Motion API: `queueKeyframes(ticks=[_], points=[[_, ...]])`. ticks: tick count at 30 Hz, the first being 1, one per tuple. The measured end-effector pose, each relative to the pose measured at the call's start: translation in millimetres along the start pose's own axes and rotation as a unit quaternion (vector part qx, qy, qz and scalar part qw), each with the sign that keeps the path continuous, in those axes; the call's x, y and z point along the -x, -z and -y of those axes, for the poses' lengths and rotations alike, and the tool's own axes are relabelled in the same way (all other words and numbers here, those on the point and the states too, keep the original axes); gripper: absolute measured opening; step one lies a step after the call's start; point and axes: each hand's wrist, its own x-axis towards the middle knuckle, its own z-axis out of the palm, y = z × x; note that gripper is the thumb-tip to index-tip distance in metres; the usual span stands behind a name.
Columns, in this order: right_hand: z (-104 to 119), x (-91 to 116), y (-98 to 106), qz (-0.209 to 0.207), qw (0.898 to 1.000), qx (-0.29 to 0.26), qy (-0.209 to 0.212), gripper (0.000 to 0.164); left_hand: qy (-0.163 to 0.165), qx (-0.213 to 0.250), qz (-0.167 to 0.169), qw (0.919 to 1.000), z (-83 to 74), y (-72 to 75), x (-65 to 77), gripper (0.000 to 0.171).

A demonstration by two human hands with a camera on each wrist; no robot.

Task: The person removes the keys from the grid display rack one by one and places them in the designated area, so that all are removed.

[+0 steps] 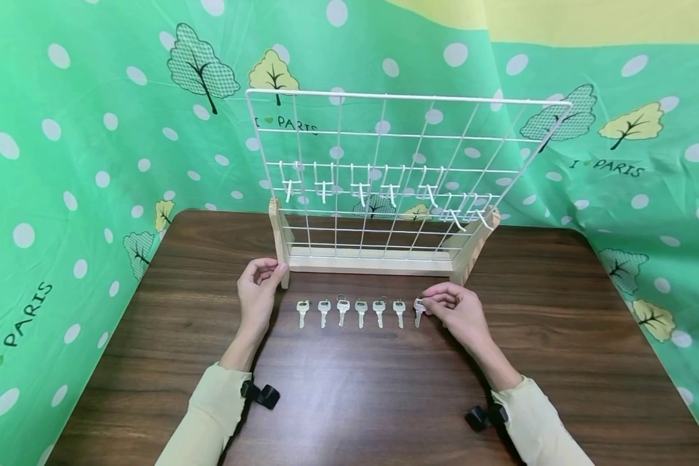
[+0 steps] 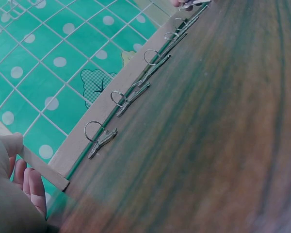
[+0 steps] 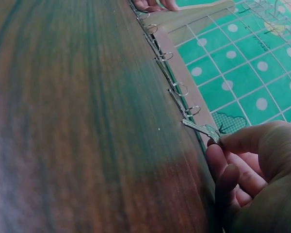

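Observation:
Several metal keys (image 1: 360, 313) with small split rings lie in a row on the table, blades toward me. At the right end of the row, my right hand (image 1: 457, 314) pinches one key (image 3: 201, 127) by its head between thumb and fingers, and its blade points away from the fingertips. My left hand (image 1: 257, 294) grips the left wooden leg (image 1: 281, 243) of a white wire grid rack (image 1: 384, 98), thumb on one side and curled fingers on the other. Small white hooks (image 1: 391, 192) hang across the grid, with no keys on them.
The rack stands on a pale wooden base (image 1: 373, 264) just behind the row of keys, its right leg (image 1: 474, 243) close beyond my right hand. Brown wood-grain table (image 1: 349, 401) extends toward me. Green patterned cloth (image 1: 122, 116) hangs behind and along both sides.

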Motion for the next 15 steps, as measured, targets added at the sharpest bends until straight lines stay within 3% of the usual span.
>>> queueKeyframes(ticks=[15], points=[[-3.3,-5.3,-0.9,-0.008,0.996,0.088,0.014,0.010,0.003,-0.002,-0.002,1.0000,-0.8,-0.7,-0.6,0.020]])
